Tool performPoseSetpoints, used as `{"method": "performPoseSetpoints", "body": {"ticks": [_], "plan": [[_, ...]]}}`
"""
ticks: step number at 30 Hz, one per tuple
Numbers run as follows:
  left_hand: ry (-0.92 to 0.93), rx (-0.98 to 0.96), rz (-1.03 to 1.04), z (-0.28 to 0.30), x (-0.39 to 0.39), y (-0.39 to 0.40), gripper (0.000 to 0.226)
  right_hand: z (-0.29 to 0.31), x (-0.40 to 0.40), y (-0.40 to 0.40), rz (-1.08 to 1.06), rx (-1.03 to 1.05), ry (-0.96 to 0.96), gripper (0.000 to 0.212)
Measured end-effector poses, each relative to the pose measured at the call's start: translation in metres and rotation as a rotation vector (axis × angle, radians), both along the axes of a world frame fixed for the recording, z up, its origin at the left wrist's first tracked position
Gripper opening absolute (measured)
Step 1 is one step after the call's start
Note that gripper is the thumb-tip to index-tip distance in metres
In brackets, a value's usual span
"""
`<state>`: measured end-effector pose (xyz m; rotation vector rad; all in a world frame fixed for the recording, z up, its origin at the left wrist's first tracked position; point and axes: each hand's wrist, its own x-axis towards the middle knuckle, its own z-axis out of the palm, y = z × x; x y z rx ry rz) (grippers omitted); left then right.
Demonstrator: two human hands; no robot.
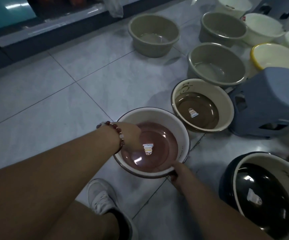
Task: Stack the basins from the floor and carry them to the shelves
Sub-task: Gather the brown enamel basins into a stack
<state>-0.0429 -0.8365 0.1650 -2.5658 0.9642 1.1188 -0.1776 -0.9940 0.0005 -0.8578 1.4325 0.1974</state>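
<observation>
the cream basin with the reddish-brown bottom (164, 129) sits mouth up, apparently on the tiled floor (53, 94) just ahead of a white shoe (100, 196), with the left hand (128, 134) draped over its far-left rim, fingers hidden inside, and the right hand (177, 172) closed on the near rim, fingers curled under the edge. being round it has no long axis, and whether it is lifted is hard to tell. beside it stands a similar brown-bottomed basin (200, 110), with olive basins (216, 64) beyond, a grey stool (268, 103) to the right, and a dark basin (264, 193) cut off at the right edge.
</observation>
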Motion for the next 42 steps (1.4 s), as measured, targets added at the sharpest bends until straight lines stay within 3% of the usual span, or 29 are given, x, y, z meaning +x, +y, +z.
{"method": "performPoseSetpoints", "body": {"ticks": [8,14,18,20,24,27,29,33,42], "plan": [[-0.059,-0.082,-0.071,0.025,-0.031,-0.041,0.052,0.041,-0.040,-0.067,0.234,-0.198,0.036,0.004],[-0.051,0.001,-0.109,0.018,-0.054,-0.062,0.060,0.096,-0.109,-0.140,0.221,-0.367,-0.013,0.010],[-0.011,-0.020,-0.139,0.014,-0.076,-0.092,0.053,0.138,-0.164,-0.183,0.167,-0.402,0.002,0.005],[0.054,-0.130,-0.066,0.012,-0.092,-0.116,0.049,0.153,-0.195,-0.202,0.133,-0.400,-0.027,0.006],[0.326,-0.432,0.306,0.021,-0.135,-0.169,0.047,0.160,-0.258,-0.228,-0.022,-0.376,-0.045,0.009],[0.288,-0.680,0.275,0.030,-0.172,-0.207,0.005,0.155,-0.298,-0.235,-0.211,-0.337,-0.061,0.011],[0.247,-0.765,0.314,0.033,-0.188,-0.228,0.011,0.154,-0.315,-0.234,-0.296,-0.300,-0.101,0.010],[0.321,-0.722,0.425,0.035,-0.208,-0.259,0.022,0.148,-0.337,-0.237,-0.413,-0.291,-0.132,0.006],[0.369,-0.500,0.209,-0.014,-0.218,-0.315,0.025,0.122,-0.368,-0.242,-0.542,-0.286,-0.019,0.014]]}}
